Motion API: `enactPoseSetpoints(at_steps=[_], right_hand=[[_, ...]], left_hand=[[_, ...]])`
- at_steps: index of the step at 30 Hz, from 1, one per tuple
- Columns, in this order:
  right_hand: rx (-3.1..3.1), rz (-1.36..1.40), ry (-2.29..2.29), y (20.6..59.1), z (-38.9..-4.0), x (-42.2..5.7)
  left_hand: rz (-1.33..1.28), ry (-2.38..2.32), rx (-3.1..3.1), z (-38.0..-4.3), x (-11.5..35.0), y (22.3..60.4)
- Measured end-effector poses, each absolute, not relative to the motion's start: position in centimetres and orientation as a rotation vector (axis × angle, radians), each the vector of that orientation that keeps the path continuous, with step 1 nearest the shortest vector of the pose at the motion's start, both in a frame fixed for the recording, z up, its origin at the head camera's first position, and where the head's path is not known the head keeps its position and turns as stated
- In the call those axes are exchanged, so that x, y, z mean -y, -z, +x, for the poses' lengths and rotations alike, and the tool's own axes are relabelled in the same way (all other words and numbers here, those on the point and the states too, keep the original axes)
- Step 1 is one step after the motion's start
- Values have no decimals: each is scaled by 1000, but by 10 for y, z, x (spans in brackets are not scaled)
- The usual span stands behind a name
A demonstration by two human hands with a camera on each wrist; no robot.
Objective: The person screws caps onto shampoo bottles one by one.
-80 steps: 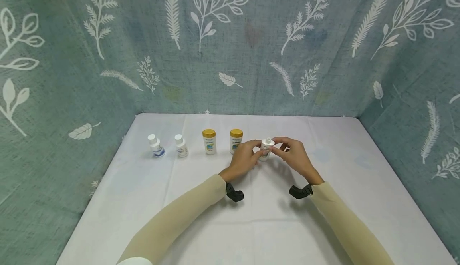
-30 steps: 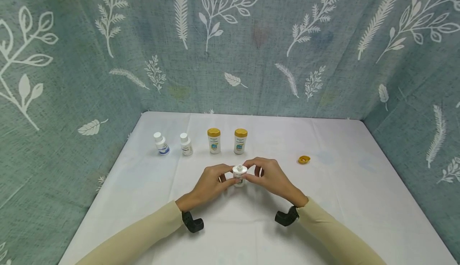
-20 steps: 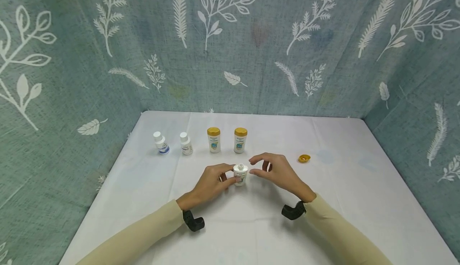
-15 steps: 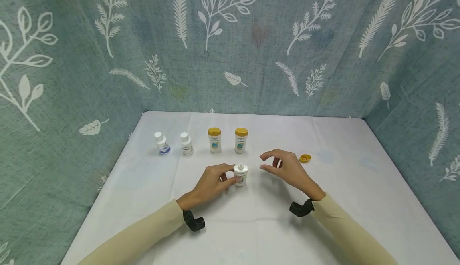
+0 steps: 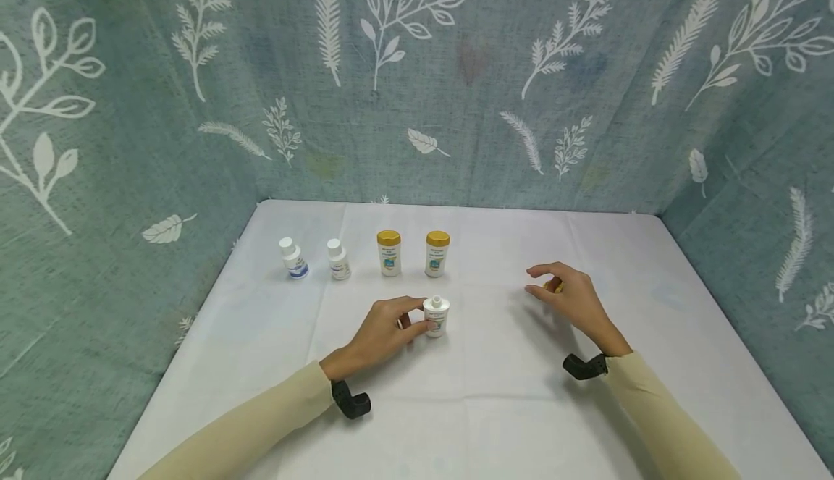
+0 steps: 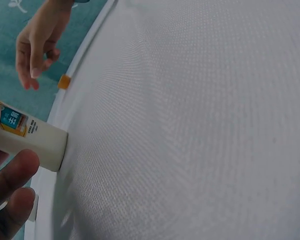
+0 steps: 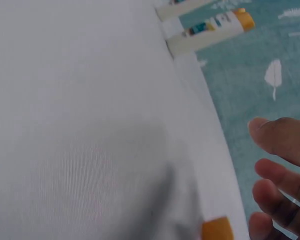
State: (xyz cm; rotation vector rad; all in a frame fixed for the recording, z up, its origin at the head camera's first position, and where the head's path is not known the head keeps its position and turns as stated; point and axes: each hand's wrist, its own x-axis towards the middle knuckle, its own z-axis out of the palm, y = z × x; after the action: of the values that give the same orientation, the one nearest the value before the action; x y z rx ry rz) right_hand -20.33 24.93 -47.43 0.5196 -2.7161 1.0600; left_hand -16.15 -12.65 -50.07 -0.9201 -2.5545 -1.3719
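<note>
My left hand (image 5: pixel 386 328) holds an uncapped white bottle (image 5: pixel 436 316) upright on the table, thumb in front and fingers behind. Its bare nozzle points up; in the left wrist view the bottle's label (image 6: pixel 14 120) shows teal and yellow. Farther right, my right hand (image 5: pixel 573 299) hovers with thumb and fingers parted, nothing between them. A yellow cap (image 5: pixel 553 287) lies on the cloth just behind those fingers and is partly covered by them in the head view. The right wrist view shows the cap (image 7: pixel 217 229) below the fingertips (image 7: pixel 259 125).
Behind the held bottle stand two white bottles with yellow caps, a left one (image 5: pixel 389 254) and a right one (image 5: pixel 437 254). Further left are two small white-capped bottles, one blue-banded (image 5: pixel 294 258) and one plain (image 5: pixel 338 260). A patterned curtain (image 5: pixel 417 154) borders the white table (image 5: pixel 495 407).
Both hands brought the uncapped bottle nearer and leftward, revealing the yellow cap on the table. My right hand then let go and moved right to the cap; my left hand stayed on the bottle.
</note>
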Motion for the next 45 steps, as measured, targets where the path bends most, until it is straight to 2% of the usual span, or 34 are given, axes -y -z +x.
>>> enactPoseSetpoints(at_steps=[9, 25, 45], right_hand=[[2792, 378, -1066, 486, -209, -278], [2932, 257, -1001, 493, -214, -287], [2914, 315, -1030, 491, -214, -284]], left_hand=[[-931, 1376, 2541, -161, 126, 501], [-929, 1326, 2524, -161, 127, 501], [-945, 1447, 2494, -163, 126, 503]])
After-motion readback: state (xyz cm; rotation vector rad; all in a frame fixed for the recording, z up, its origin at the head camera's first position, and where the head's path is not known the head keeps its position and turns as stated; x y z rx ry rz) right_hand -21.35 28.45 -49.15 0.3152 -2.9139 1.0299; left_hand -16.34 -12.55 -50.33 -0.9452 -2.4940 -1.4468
